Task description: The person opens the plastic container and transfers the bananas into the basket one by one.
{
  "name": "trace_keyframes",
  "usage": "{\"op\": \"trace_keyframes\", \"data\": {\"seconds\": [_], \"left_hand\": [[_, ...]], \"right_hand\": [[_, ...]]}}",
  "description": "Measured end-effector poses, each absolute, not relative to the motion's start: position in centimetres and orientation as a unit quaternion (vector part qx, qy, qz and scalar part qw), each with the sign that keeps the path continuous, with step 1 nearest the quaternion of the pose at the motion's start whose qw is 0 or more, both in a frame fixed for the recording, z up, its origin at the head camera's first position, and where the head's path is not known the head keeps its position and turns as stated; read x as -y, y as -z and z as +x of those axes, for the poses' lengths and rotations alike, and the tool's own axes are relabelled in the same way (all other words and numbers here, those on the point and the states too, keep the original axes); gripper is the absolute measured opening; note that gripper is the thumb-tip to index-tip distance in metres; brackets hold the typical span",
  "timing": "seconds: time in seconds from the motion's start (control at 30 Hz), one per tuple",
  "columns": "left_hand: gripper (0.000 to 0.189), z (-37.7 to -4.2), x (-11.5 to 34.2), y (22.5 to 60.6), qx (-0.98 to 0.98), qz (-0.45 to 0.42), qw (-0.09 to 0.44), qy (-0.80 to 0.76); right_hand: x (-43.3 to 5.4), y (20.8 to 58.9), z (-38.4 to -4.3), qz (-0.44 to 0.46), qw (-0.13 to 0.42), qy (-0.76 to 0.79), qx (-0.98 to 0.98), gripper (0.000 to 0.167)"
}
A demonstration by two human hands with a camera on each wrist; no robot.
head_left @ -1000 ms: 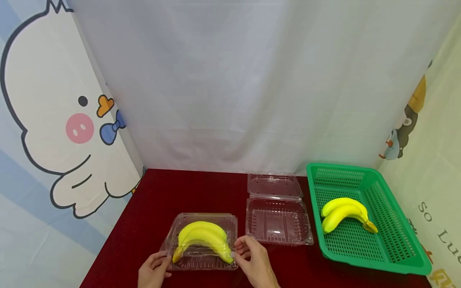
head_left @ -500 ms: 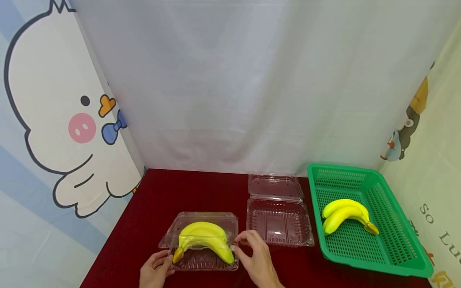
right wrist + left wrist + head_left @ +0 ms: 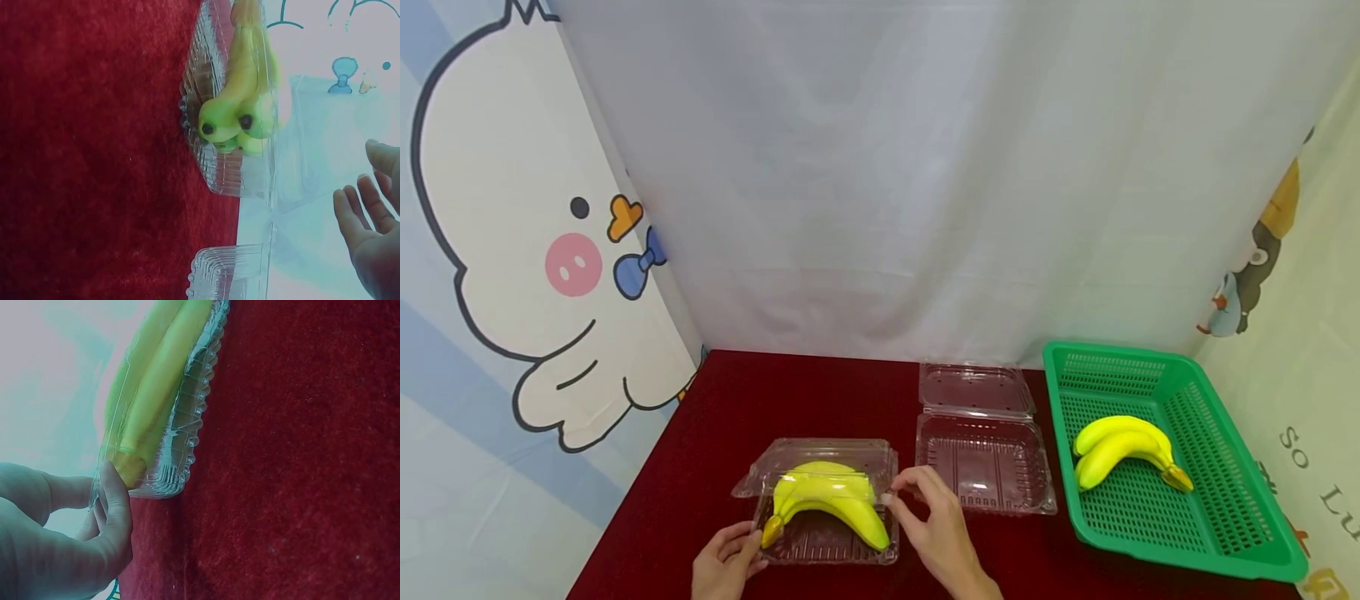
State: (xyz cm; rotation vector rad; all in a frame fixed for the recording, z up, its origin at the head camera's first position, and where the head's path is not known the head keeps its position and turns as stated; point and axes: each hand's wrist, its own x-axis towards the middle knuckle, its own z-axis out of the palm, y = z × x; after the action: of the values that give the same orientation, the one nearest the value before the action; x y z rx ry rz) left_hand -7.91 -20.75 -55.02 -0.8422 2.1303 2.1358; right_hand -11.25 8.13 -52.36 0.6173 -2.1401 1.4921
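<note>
A clear plastic clamshell container stands at the table's front with a bunch of yellow bananas in its base. Its lid is tilted partway up from the back edge. My left hand pinches the base's rim at the front left corner, close to the banana stem. At the right, the thumb and index finger of my right hand hold the raised lid's front corner. The other fingers of that hand are loosely curled.
Just behind and right of my right hand, a second clear clamshell lies with its lid back. Further right stands a green basket with another banana bunch. Dark red cloth covers the table, and a white curtain hangs behind.
My right hand has moved up and back a little, and the lid's front edge has risen with it, uncovering more of the bananas. The left hand stays at the rim.
</note>
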Motion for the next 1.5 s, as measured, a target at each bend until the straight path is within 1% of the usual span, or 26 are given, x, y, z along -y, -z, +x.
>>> {"op": "trace_keyframes", "data": {"seconds": [0.23, 0.37, 0.47, 0.63, 0.87, 1.17, 1.37, 1.5], "left_hand": [[0.039, -7.8, 20.7, 54.9, -0.678, -0.27, 0.006, -0.684], [0.038, -7.8, 20.7, 54.9, -0.676, -0.273, 0.004, -0.684], [0.037, -7.8, 20.7, 54.9, -0.674, -0.276, 0.005, -0.685], [0.038, -7.9, 20.7, 55.0, -0.671, -0.279, 0.011, -0.687], [0.036, -7.9, 20.7, 55.2, -0.674, -0.283, 0.008, -0.683], [0.034, -7.7, 20.8, 55.2, -0.666, -0.267, 0.001, -0.696], [0.032, -7.7, 20.8, 55.0, -0.667, -0.268, 0.0, -0.695], [0.03, -7.6, 20.7, 54.9, -0.666, -0.272, 0.001, -0.695]], "right_hand": [[-8.0, 51.9, -12.1, 0.223, 0.249, -0.535, 0.776, 0.025], [-7.6, 50.5, -12.1, 0.24, 0.265, -0.541, 0.761, 0.025], [-7.5, 49.6, -12.2, 0.242, 0.264, -0.545, 0.758, 0.024], [-7.8, 50.5, -13.3, 0.249, 0.273, -0.533, 0.761, 0.024], [-8.5, 51.4, -14.6, 0.258, 0.244, -0.539, 0.764, 0.02], [-8.8, 50.4, -15.9, 0.271, 0.238, -0.539, 0.761, 0.016], [-8.8, 49.9, -16.5, 0.265, 0.234, -0.54, 0.764, 0.014], [-8.8, 49.8, -16.9, 0.253, 0.22, -0.55, 0.765, 0.012]]}}
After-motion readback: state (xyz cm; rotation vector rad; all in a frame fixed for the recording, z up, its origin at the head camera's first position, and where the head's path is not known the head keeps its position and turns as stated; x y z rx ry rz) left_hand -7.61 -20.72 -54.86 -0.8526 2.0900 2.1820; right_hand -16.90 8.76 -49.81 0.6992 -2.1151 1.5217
